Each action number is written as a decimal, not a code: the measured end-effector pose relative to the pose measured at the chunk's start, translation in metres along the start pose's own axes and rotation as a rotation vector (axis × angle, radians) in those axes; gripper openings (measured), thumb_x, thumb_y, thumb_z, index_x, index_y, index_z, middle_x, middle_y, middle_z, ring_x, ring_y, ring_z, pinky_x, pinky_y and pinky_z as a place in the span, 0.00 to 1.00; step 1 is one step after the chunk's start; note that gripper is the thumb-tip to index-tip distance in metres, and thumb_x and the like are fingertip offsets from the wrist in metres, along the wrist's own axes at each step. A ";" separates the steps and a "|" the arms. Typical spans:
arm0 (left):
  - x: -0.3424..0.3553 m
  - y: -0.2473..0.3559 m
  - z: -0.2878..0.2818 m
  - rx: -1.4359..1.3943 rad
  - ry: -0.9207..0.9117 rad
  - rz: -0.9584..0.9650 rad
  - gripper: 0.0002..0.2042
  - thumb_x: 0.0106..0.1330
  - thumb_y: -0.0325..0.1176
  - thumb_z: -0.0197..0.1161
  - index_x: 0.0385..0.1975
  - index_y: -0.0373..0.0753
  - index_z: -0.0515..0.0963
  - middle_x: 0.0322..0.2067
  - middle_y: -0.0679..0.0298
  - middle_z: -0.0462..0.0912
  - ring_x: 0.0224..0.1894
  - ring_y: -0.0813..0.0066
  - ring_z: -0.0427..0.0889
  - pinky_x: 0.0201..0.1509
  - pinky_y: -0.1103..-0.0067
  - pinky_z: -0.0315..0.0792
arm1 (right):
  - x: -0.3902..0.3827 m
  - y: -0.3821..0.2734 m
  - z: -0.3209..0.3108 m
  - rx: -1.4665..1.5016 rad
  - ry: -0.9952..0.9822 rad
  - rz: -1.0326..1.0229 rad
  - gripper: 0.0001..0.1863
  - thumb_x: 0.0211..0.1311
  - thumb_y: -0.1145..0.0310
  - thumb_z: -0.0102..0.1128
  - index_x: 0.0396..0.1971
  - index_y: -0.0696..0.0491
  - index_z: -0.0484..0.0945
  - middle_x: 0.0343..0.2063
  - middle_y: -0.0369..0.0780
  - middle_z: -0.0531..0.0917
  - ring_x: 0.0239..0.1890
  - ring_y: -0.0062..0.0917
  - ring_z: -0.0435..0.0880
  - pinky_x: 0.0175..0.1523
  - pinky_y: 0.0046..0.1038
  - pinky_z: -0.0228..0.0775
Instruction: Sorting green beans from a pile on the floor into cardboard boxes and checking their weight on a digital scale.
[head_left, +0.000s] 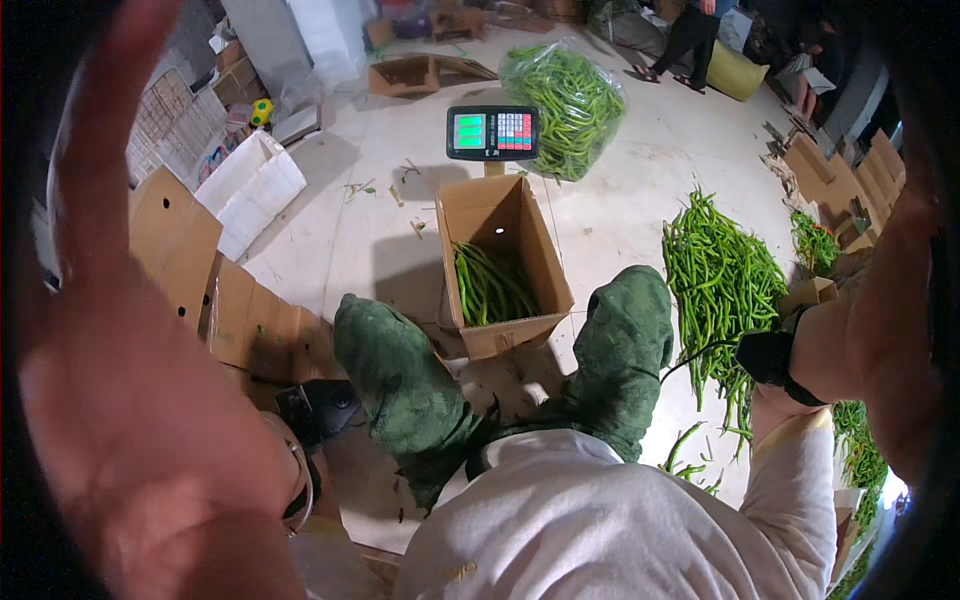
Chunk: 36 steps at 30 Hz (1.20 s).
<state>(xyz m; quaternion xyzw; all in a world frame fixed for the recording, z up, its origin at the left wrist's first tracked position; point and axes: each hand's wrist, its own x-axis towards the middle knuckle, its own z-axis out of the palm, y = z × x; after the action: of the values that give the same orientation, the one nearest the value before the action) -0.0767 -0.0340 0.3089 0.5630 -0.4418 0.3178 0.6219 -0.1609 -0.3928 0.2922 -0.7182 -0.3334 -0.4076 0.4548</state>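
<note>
My left hand [150, 420] is raised very close beside the camera at the left, blurred, one finger reaching up out of the picture. My right hand [895, 330] is raised at the right rim, its fingers out of sight and a black strapped device on the wrist. Whether either holds anything is hidden. Between my knees in green trousers stands an open cardboard box [540, 290], partly filled with long green peppers [490, 280]. A scale display [492, 133] with lit green readouts stands on a post just behind it.
A bagged mass of peppers [560, 100] lies behind the scale, a loose pile [720, 290] to my right. Cardboard boxes [170, 240] and a white foam box [240, 190] line the left, torn cardboard [820, 175] the right. Another person's legs [680, 50] show at the back.
</note>
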 end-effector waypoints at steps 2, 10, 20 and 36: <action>0.007 -0.004 0.034 0.021 0.004 -0.018 0.27 0.68 0.36 0.45 0.64 0.30 0.52 0.59 0.44 0.62 0.59 0.57 0.67 0.63 0.65 0.62 | 0.000 0.001 0.008 0.041 -0.001 0.022 0.19 0.63 0.66 0.49 0.50 0.62 0.71 0.48 0.48 0.76 0.42 0.31 0.79 0.50 0.32 0.70; 0.015 0.003 0.030 0.151 -0.010 -0.080 0.27 0.68 0.36 0.46 0.64 0.30 0.51 0.61 0.43 0.58 0.61 0.57 0.64 0.65 0.65 0.60 | 0.020 0.000 0.051 0.246 0.028 0.096 0.17 0.64 0.68 0.51 0.49 0.61 0.72 0.48 0.45 0.77 0.41 0.28 0.81 0.49 0.27 0.71; -0.046 -0.109 0.037 -0.496 0.302 -0.647 0.20 0.65 0.35 0.54 0.55 0.36 0.66 0.54 0.54 0.71 0.53 0.63 0.71 0.53 0.73 0.65 | -0.055 0.031 0.155 0.402 0.054 0.659 0.19 0.57 0.66 0.63 0.48 0.57 0.73 0.42 0.36 0.79 0.45 0.20 0.76 0.52 0.25 0.68; -0.106 -0.175 0.057 -0.293 0.483 -1.054 0.14 0.63 0.29 0.53 0.48 0.38 0.70 0.41 0.63 0.79 0.37 0.76 0.78 0.37 0.82 0.66 | -0.130 0.013 0.229 0.367 -0.230 0.863 0.08 0.53 0.76 0.61 0.34 0.58 0.75 0.29 0.38 0.80 0.31 0.20 0.79 0.38 0.23 0.70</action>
<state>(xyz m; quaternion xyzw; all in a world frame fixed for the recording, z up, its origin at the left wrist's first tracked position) 0.0251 -0.1077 0.1384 0.5265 0.0119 0.0213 0.8499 -0.1432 -0.1999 0.1138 -0.7392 -0.1197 -0.0339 0.6619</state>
